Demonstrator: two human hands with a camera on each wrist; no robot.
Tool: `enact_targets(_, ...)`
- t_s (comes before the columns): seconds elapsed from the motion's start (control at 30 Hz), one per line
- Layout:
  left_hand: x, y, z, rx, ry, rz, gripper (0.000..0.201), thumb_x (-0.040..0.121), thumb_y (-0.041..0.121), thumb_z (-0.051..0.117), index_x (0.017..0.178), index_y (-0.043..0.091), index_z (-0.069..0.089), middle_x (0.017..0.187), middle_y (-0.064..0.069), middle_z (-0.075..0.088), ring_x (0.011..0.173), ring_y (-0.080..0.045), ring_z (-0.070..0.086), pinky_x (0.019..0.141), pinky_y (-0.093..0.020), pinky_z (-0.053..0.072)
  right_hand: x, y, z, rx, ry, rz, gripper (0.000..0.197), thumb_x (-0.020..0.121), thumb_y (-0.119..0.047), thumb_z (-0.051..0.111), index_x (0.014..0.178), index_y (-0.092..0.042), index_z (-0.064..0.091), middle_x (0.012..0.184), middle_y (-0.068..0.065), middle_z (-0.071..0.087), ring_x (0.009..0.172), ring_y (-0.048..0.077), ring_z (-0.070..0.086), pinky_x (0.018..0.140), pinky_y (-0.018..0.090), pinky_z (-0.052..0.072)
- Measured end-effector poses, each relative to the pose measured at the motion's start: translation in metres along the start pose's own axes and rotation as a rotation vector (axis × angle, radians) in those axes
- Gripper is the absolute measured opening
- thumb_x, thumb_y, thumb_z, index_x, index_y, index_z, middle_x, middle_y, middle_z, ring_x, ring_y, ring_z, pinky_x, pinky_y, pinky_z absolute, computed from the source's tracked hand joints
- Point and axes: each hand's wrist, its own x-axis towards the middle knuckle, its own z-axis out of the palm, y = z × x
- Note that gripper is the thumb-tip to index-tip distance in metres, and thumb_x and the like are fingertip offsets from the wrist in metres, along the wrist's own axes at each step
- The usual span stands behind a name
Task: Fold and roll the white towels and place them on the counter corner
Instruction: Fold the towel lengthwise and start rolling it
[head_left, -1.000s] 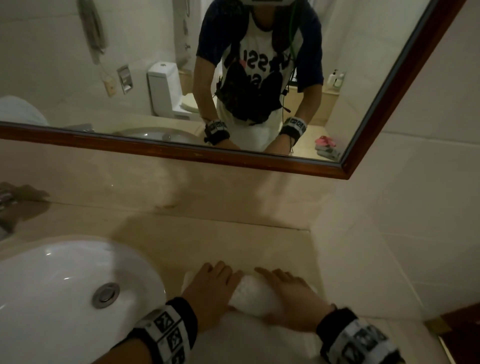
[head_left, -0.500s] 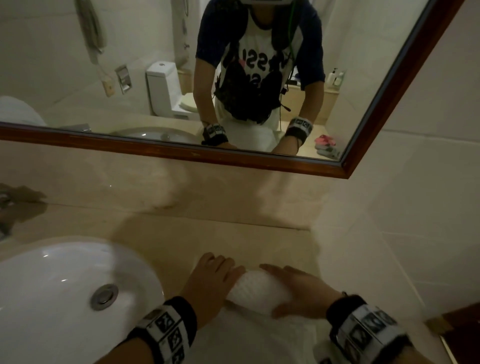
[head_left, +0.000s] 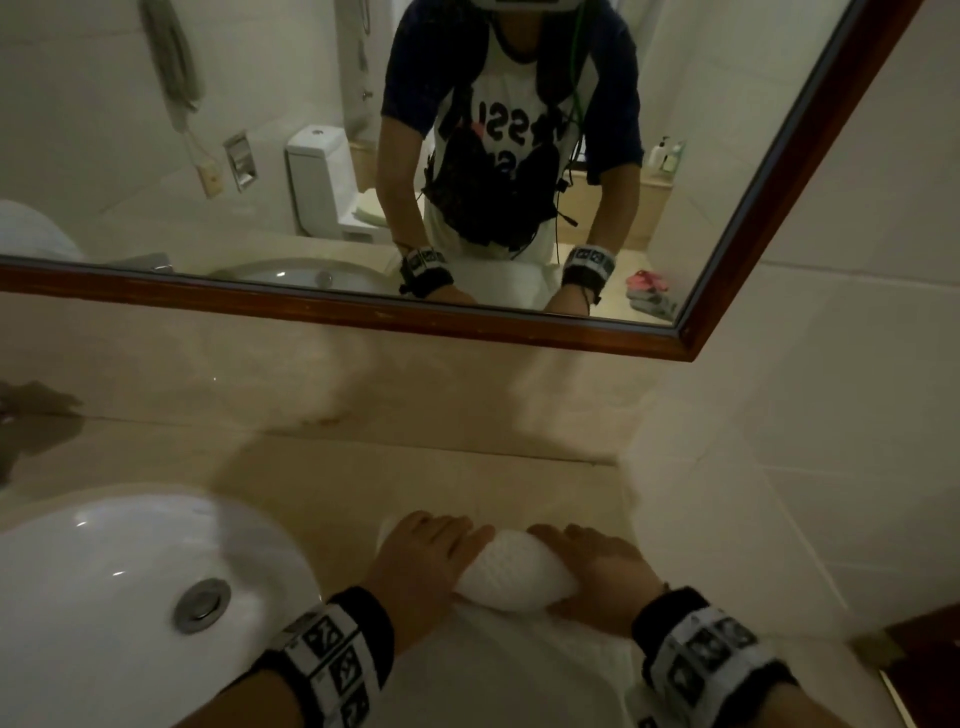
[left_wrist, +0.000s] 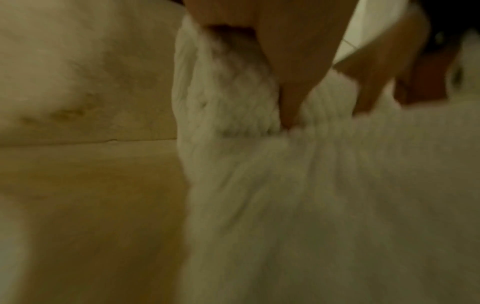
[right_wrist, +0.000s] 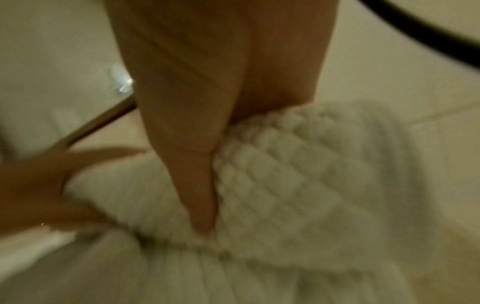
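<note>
Beige stone counter with inset white sink and half-rolled white towel.

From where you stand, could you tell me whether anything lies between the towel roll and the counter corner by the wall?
Nothing visible does. The towel roll lies under the left hand and right hand, and the counter between it and the corner at the wall shows only bare stone. The sink sits off to the left.

Dim tiled bathroom: wood-framed mirror, beige counter, white sink.
</note>
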Motion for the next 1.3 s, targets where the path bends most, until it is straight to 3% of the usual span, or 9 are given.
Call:
enact_targets(0.13,0.013,-0.007,-0.034,-0.256,-0.461,-0.168,0.101,0.075,0.058,0.061,0.150,0.023,0.003,0.148,0.005,0.030,0.136,-0.019,0.034,0.111,-0.029,0.028,-0.003,-0.021,0.029,-0.238,0.243,0.010,0.057,0.066,-0.041,0.051,0.120,-0.023,0.047,0.082,0.005,0.065,0.065,0.026,0.060,0.061,0.038,0.045)
enact_targets(0.4,-0.014,0.009,0.013,0.144,-0.111,-0.129,0.093,0.047,0.060,0.068,0.125,0.017,0.042,0.103,0.002,0.062,0.092,-0.020,0.053,0.085,-0.034,0.032,-0.002,-0.008,-0.021,0.187,-0.281,-0.051,0.087,0.074,-0.049,0.071,0.144,-0.035,0.021,0.138,0.000,0.043,0.127,0.023,0.042,0.106,0.035,0.035)
enact_targets(0.6,0.015,-0.015,-0.035,-0.293,-0.593,-0.193,0.106,0.072,0.048,0.073,0.148,0.034,0.001,0.149,0.006,0.031,0.133,-0.020,0.036,0.106,-0.030,0.030,0.000,-0.022,0.009,-0.205,0.194,-0.080,0.087,0.049,-0.059,0.077,0.123,-0.027,0.045,0.099,0.001,0.062,0.085,0.021,0.062,0.070,0.032,0.050)
enact_targets(0.67,0.011,-0.015,-0.031,-0.229,-0.480,-0.176,0.093,0.070,0.052,0.072,0.144,0.033,0.018,0.138,0.006,0.045,0.121,-0.018,0.048,0.098,-0.029,0.038,-0.004,-0.026,0.014,-0.225,0.305,-0.099,0.090,0.036,-0.061,0.077,0.115,-0.027,0.049,0.088,-0.002,0.063,0.070,0.019,0.064,0.058,0.028,0.051)
enact_targets(0.83,0.001,0.003,-0.004,0.114,-0.055,-0.054,0.093,0.041,0.073,0.065,0.116,0.022,0.045,0.084,0.009,0.069,0.069,-0.010,0.065,0.075,-0.028,0.039,-0.002,-0.006,-0.012,0.094,-0.100,-0.084,0.108,0.064,-0.062,0.071,0.146,-0.043,0.003,0.141,-0.005,0.034,0.127,0.023,0.038,0.106,0.040,0.032)
enact_targets(1.0,-0.004,0.005,-0.028,-0.125,-0.072,-0.082,0.107,0.062,0.087,0.044,0.145,0.023,0.024,0.112,0.015,0.064,0.095,-0.003,0.062,0.091,-0.016,0.037,-0.004,-0.009,0.002,-0.137,0.098,-0.104,0.099,0.061,-0.071,0.064,0.144,-0.037,0.022,0.116,-0.001,0.055,0.102,0.021,0.056,0.084,0.032,0.040)
enact_targets(1.1,0.007,0.002,-0.045,-0.324,-0.465,-0.172,0.115,0.069,0.067,0.064,0.145,0.036,-0.017,0.144,0.003,0.043,0.126,-0.021,0.046,0.105,-0.030,0.036,-0.020,-0.019,0.032,-0.082,0.161,-0.007,0.110,0.051,-0.080,0.052,0.146,-0.031,0.025,0.101,0.002,0.056,0.078,0.023,0.061,0.073,0.036,0.038)
enact_targets(1.17,0.005,0.005,-0.041,-0.199,-0.487,-0.141,0.104,0.072,0.063,0.064,0.148,0.033,0.000,0.141,0.001,0.046,0.125,-0.022,0.047,0.105,-0.031,0.037,-0.024,-0.018,0.042,-0.021,0.113,-0.018,0.119,0.049,-0.083,0.047,0.149,-0.033,0.008,0.106,0.003,0.057,0.084,0.024,0.059,0.078,0.039,0.038)
enact_targets(1.3,-0.014,0.012,-0.010,-0.118,-0.076,-0.054,0.075,0.064,0.074,0.044,0.121,0.025,0.044,0.076,0.015,0.068,0.063,-0.004,0.065,0.057,-0.013,0.047,-0.021,-0.005,-0.004,0.112,-0.091,-0.130,0.098,0.068,-0.069,0.062,0.142,-0.053,0.000,0.136,-0.003,0.048,0.124,0.020,0.047,0.103,0.031,0.036)
